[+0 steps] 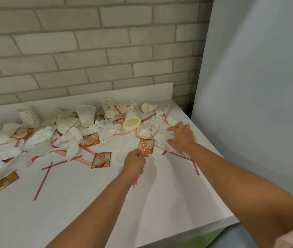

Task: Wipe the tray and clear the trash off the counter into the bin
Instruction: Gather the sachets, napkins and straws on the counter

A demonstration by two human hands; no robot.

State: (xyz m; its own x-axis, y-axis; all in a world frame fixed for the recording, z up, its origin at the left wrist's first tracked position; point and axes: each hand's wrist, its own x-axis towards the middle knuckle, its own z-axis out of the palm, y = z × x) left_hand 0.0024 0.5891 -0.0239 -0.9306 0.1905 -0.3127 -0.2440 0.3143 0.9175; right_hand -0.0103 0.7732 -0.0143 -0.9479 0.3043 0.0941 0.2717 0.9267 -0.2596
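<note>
Trash covers the white counter [88, 203]: several dotted paper cups [131, 119], crumpled napkins [70, 140], red-striped straws [42, 183] and creamer sachets [101, 159]. My left hand [135, 162] is closed around a red-striped straw [136, 179] that runs under the fist, its top end over a sachet [148, 145]. My right hand [181, 136] lies on a crumpled napkin [162, 138] beside a tipped cup [147, 129], fingers curled onto it. No tray or bin is in view.
A brick wall [88, 51] backs the counter behind a low white upstand [142, 90]. A pale panel [258, 86] stands at the right, close to the counter's right edge. Two clear plastic lids [116, 143] lie near my left hand.
</note>
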